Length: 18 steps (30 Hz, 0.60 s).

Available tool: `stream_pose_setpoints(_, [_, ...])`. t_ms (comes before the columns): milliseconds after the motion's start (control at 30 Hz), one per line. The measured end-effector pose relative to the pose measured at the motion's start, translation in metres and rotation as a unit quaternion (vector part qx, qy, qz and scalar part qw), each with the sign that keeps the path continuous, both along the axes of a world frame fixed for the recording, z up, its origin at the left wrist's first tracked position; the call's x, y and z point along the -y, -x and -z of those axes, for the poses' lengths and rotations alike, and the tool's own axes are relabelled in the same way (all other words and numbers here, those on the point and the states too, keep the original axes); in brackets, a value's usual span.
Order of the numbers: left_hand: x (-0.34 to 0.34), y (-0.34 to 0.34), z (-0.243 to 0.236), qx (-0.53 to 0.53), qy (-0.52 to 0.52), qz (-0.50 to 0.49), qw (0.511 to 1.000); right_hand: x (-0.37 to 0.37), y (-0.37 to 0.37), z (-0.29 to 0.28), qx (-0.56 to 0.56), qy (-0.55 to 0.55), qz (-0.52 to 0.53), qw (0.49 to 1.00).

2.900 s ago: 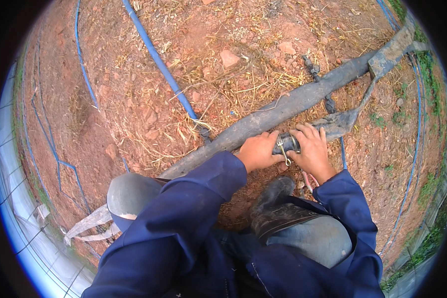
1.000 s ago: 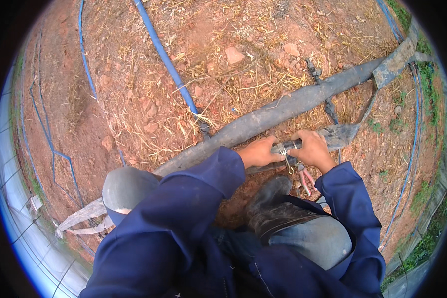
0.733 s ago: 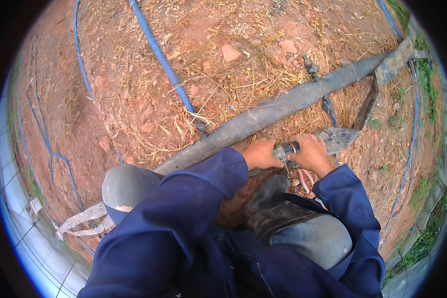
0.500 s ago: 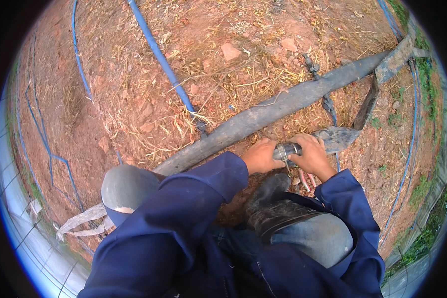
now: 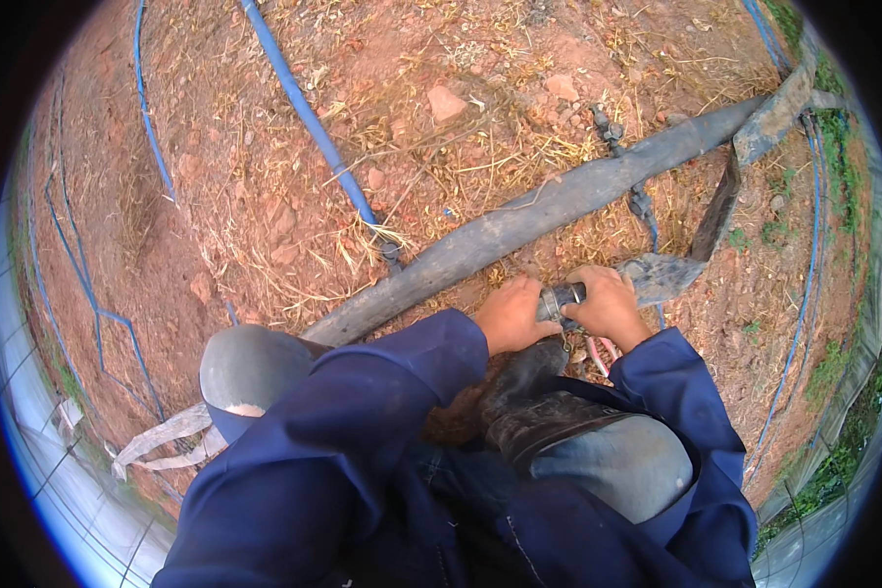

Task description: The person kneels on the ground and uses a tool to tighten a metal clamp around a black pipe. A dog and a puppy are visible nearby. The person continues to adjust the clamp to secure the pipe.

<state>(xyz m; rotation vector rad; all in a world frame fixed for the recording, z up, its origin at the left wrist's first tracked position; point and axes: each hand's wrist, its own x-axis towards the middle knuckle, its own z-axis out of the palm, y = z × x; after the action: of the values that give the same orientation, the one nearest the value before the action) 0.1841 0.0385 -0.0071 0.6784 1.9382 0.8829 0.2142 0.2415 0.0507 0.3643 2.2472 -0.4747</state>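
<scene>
My left hand (image 5: 510,314) and my right hand (image 5: 608,306) are both closed around a short dark pipe fitting with a metal clamp (image 5: 562,297), held just above my boot (image 5: 529,402). The fitting joins the end of a flat grey hose branch (image 5: 661,274) that runs off to the right. A wide flat grey hose (image 5: 519,225) lies diagonally across the red soil just beyond my hands. Something pink and thin (image 5: 603,351) shows under my right wrist; what it is I cannot tell.
A thin blue irrigation line (image 5: 309,118) crosses the dirt from the top down to the grey hose. More blue lines (image 5: 88,294) run at left and along the right edge (image 5: 813,255). Dry straw and stones (image 5: 446,101) litter the ground. Wire mesh fencing (image 5: 39,461) curves along the lower left.
My hands stay on the fitting throughout, with small shifts of grip. The view has barely shifted; the hoses lie where they were.
</scene>
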Motion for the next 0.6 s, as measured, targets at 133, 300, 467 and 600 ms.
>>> stream_pose_setpoints(133, [0.001,-0.002,-0.001,-0.014,0.0,0.0,1.0,-0.004,-0.004,0.005,-0.046,0.017,-0.014,0.999])
stream_pose_setpoints(300, [0.002,-0.005,0.001,-0.024,-0.014,-0.009,1.0,-0.01,-0.006,0.012,-0.098,0.07,-0.014,0.993])
stream_pose_setpoints(467, [0.001,-0.004,0.0,-0.023,-0.007,-0.002,1.0,-0.007,0.003,0.011,-0.032,0.045,-0.022,0.998])
stream_pose_setpoints(600, [0.0,-0.003,-0.003,-0.018,0.009,0.009,1.0,-0.002,0.007,0.008,-0.038,0.025,-0.042,0.998])
